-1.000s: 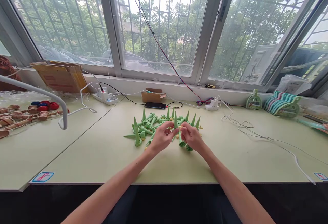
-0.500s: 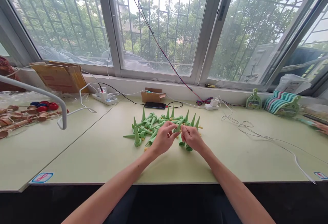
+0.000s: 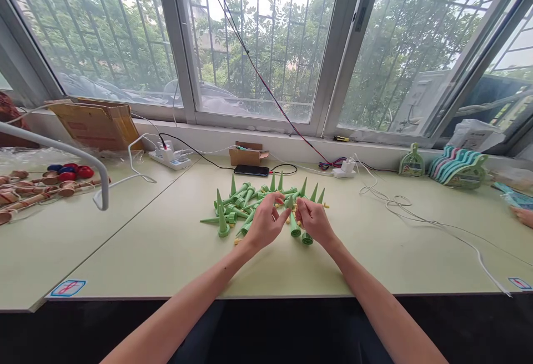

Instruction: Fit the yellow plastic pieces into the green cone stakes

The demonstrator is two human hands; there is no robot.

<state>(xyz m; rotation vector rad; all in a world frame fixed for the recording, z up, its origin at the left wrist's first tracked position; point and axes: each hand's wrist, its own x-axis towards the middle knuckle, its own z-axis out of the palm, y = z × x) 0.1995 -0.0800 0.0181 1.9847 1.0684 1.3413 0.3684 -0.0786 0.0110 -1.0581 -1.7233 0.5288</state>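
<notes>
Green plastic plant watering spikes (image 3: 222, 225) lie and stand in a loose pile, several with small yellow parts at their ends. My left hand (image 3: 266, 222) is over the front of the pile, thumb and fingers spread. Just beyond its fingertips is one green cone (image 3: 289, 203), point up; whether the thumb touches it I cannot tell. Close by on the right, my right hand (image 3: 314, 219) has its fingers pinched together, and what they hold is hidden. Below the hands, green spikes (image 3: 295, 232) lie with their round open ends towards me.
Behind the pile are a phone (image 3: 251, 170) and a small cardboard box (image 3: 249, 155). White cables (image 3: 400, 208) cross the table at right, near stacked dustpans (image 3: 458, 168). Wooden toys (image 3: 37, 192) and a grey metal tube (image 3: 83, 155) are left. Another person's hand (image 3: 522, 217) shows far right.
My left thumb and fingers have spread from the tilted green cone, which now points upward. My right hand has barely moved and stays pinched. The other person's hand at far right has shifted.
</notes>
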